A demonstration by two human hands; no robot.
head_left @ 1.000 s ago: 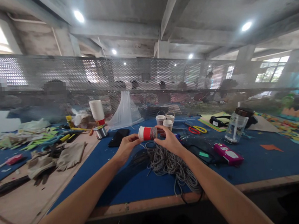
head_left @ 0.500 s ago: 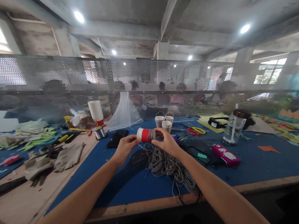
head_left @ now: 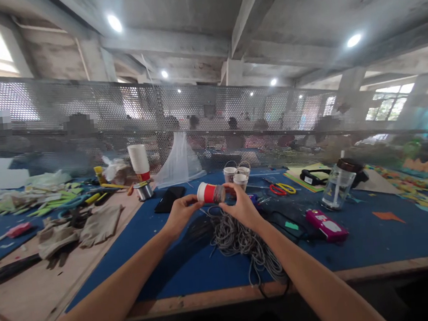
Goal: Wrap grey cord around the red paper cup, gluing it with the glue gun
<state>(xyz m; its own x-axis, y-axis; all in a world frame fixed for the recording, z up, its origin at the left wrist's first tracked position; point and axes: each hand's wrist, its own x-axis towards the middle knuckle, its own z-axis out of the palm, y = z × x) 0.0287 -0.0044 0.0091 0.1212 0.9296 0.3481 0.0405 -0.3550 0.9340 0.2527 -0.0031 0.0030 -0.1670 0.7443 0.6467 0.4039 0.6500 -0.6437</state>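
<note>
A paper cup point(head_left: 209, 193), white with a red band, lies sideways between my two hands, its narrow end wrapped in grey cord. My left hand point(head_left: 184, 210) pinches it at the white rim on the left. At the cord-wrapped end, my right hand point(head_left: 239, 202) has thumb and fingers closed on the cup. Below the hands, a loose heap of grey cord point(head_left: 240, 236) spreads over the blue mat. Just behind my right hand stand several small cups with handles point(head_left: 240, 180).
A stack of white cups point(head_left: 138, 159) and a black phone point(head_left: 170, 199) are left of centre. To the right are scissors point(head_left: 283, 188), a purple box point(head_left: 326, 225) and a clear bottle point(head_left: 336, 186). Gloves point(head_left: 101, 225) lie at left. A perforated metal screen point(head_left: 208, 100) rises behind.
The cup has tipped slightly, its cord-wrapped end now turned a little more toward me. Both hands keep their hold. The whole view has shifted slightly.
</note>
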